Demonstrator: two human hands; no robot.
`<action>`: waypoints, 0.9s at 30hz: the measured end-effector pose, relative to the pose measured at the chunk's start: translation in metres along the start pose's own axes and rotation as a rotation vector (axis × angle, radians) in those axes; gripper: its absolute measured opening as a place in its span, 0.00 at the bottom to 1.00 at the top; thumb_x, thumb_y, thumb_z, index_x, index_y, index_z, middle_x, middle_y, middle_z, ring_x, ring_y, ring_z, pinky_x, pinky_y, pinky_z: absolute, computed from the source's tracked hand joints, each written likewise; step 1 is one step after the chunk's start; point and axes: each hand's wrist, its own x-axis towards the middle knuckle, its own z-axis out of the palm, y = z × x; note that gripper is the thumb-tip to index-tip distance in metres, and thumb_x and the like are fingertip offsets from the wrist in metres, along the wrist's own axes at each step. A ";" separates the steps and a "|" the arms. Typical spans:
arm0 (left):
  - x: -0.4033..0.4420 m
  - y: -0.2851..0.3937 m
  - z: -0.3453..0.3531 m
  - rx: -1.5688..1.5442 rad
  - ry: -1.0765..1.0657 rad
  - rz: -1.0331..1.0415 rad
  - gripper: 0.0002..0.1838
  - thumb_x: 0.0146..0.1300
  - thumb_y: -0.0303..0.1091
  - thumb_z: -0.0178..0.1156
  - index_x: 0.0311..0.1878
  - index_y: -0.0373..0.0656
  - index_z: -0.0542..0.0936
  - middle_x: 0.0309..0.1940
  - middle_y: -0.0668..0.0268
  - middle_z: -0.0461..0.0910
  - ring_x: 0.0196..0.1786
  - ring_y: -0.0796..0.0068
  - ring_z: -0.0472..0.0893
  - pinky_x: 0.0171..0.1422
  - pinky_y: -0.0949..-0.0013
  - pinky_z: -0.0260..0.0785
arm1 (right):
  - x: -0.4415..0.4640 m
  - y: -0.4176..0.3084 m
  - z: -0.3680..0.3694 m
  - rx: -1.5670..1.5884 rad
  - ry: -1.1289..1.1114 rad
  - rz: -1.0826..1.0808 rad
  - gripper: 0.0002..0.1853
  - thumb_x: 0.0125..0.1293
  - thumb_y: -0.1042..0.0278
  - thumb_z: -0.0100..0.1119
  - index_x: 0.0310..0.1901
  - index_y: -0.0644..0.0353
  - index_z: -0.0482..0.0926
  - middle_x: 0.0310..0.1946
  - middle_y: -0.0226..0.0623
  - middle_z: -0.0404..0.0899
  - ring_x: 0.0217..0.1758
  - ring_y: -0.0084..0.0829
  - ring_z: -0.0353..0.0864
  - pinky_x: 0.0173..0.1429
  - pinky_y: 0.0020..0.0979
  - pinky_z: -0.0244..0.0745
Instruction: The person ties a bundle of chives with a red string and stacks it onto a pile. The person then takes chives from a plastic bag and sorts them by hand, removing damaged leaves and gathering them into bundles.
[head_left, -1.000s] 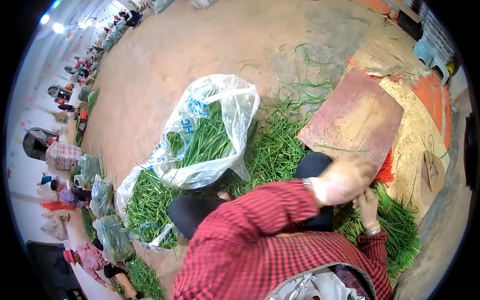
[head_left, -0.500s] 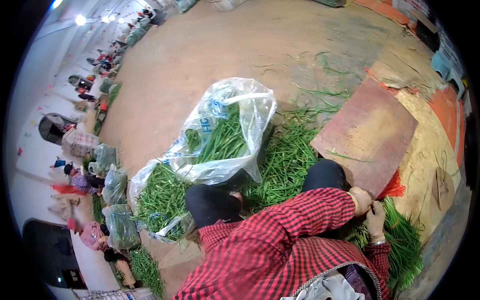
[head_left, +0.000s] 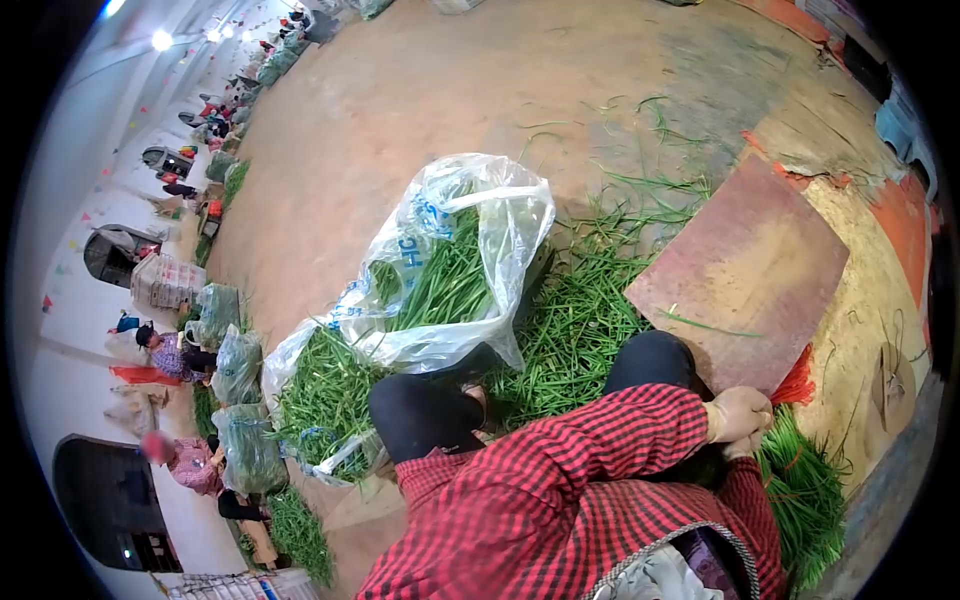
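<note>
My gloved left hand [head_left: 738, 413] is closed at the lower edge of a reddish board [head_left: 745, 270]. My gloved right hand [head_left: 742, 447] is against it, mostly covered by the left hand and sleeve. The fingers of both are drawn together; whatever is between them is hidden. Just beyond the hands lies a thick bundle of long green stalks [head_left: 800, 490], with a thin red strand across it. Red strings [head_left: 795, 380] hang by the board's lower corner, close to my left hand.
An open clear plastic bag [head_left: 515, 215] holds green stalks in front of my knees. Loose stalks [head_left: 575, 320] lie heaped between bag and board. Another pile [head_left: 325, 390] spills at the left. Along the left wall, a person in a pink top [head_left: 195, 465] sits near filled bags [head_left: 248, 450].
My hands have come closer together, the right one now tucked behind the left. The view has shifted slightly. The bag and piles of stalks stay in place.
</note>
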 end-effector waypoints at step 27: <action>-0.362 -0.114 -0.346 0.688 0.809 -0.462 0.22 0.67 0.48 0.57 0.53 0.39 0.81 0.49 0.53 0.81 0.54 0.55 0.79 0.61 0.61 0.69 | -0.081 -0.318 -0.097 -0.644 -0.804 0.099 0.14 0.71 0.60 0.55 0.44 0.62 0.83 0.23 0.31 0.80 0.24 0.25 0.77 0.30 0.28 0.72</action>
